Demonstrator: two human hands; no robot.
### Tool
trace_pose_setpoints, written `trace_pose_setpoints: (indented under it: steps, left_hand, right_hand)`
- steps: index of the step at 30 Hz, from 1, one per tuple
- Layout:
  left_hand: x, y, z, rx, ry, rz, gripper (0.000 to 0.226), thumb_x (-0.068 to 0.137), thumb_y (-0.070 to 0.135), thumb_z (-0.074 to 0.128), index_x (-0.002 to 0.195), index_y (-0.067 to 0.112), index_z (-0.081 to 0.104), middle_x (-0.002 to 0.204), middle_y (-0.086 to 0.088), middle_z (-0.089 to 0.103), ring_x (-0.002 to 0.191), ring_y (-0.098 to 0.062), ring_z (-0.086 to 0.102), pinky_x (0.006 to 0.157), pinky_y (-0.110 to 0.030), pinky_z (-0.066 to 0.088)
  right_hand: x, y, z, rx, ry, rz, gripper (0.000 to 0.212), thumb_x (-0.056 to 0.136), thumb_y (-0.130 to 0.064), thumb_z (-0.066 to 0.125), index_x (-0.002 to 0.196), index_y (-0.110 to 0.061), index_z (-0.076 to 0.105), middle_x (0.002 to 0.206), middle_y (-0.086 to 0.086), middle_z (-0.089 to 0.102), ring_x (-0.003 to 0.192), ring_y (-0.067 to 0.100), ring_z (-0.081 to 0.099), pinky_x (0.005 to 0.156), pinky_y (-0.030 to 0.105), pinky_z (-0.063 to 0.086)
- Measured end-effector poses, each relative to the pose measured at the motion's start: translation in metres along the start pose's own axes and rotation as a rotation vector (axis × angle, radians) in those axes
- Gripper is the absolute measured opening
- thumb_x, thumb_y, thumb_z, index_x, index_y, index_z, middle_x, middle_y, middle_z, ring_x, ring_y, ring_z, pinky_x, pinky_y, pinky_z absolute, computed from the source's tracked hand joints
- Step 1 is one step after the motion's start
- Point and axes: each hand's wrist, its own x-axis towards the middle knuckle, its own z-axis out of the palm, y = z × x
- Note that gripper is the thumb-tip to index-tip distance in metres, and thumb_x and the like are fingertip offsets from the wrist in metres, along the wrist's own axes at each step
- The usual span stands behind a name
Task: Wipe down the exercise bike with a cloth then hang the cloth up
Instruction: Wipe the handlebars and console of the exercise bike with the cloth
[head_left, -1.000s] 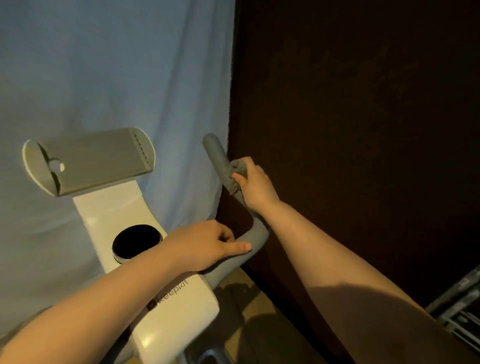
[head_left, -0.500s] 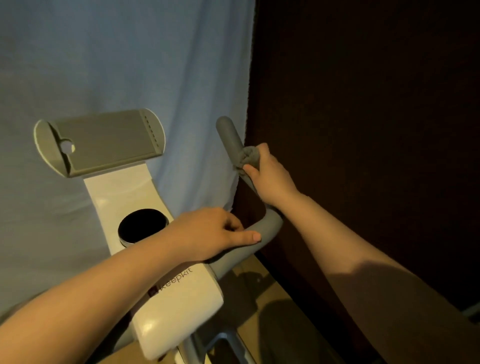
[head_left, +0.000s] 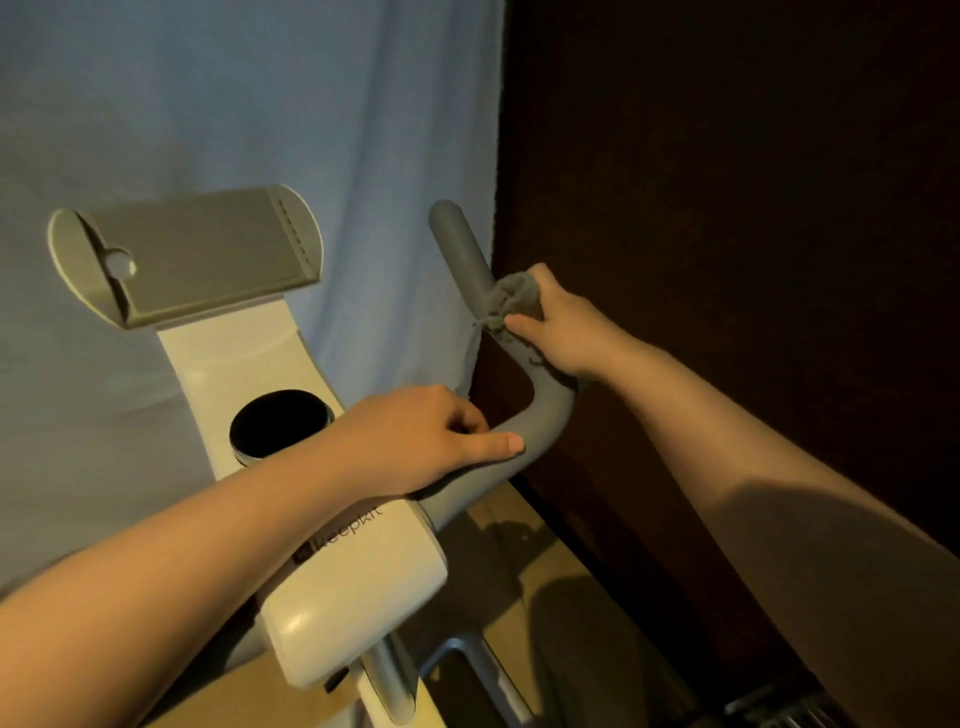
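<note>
Partly hidden cloth (head_left: 511, 304) under right hand (head_left: 566, 332)

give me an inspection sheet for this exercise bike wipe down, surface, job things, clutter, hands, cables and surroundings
Surface: white bike frame with a round black dial; grey device tray above it.
Job's things: grey cloth wrapped on the upright part of the grey handlebar.
Clutter: nothing seen.
Hands: right hand grips the cloth against the bar; left hand holds the handlebar's lower bend, thumb laid along it.
Cables: nothing seen.
Surroundings: pale blue curtain behind, dark wall to the right, tan floor below.
</note>
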Motion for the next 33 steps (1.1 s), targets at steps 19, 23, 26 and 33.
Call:
trace_pose_setpoints:
  steps: [19,23,26,33]
  left_hand:
    - [-0.002,0.001,0.001,0.025,0.003,0.037,0.062,0.08,0.076,0.04,0.101,0.027,0.072,0.09,0.0,0.07,0.08,-0.012,0.062,0.082,-0.044,0.053]
    - [0.001,0.0,0.003,0.019,0.009,0.049,0.06,0.085,0.072,0.042,0.097,0.022,0.072,0.088,-0.004,0.07,0.077,-0.013,0.062,0.078,-0.043,0.052]
    - [-0.001,0.001,0.003,-0.051,0.044,0.069,0.047,0.088,0.062,0.048,0.091,0.021,0.071,0.084,-0.003,0.068,0.076,-0.014,0.061,0.077,-0.042,0.05]
    - [-0.003,-0.005,0.003,-0.186,0.094,0.099,0.023,0.098,0.026,0.049,0.085,0.036,0.064,0.094,0.01,0.065,0.089,-0.008,0.059,0.085,-0.034,0.05]
  right_hand:
    - [-0.046,-0.004,0.024,0.309,0.249,0.179,0.027,0.1,-0.032,0.047,0.126,-0.033,0.039,0.119,-0.002,0.06,0.102,0.017,0.057,0.082,0.033,0.044]
    - [-0.101,0.001,0.043,0.489,0.354,0.242,0.019,0.099,-0.033,0.047,0.111,-0.043,0.036,0.11,-0.003,0.063,0.098,0.021,0.064,0.082,0.047,0.055]
    - [-0.084,-0.008,0.041,0.624,0.406,0.398,0.022,0.101,-0.033,0.044,0.118,-0.038,0.032,0.116,0.007,0.06,0.092,0.026,0.063,0.058,0.034,0.055]
    - [-0.126,-0.048,0.101,0.782,0.761,0.339,0.028,0.101,-0.03,0.045,0.123,-0.038,0.031,0.126,0.003,0.053,0.107,0.021,0.06,0.086,0.04,0.053]
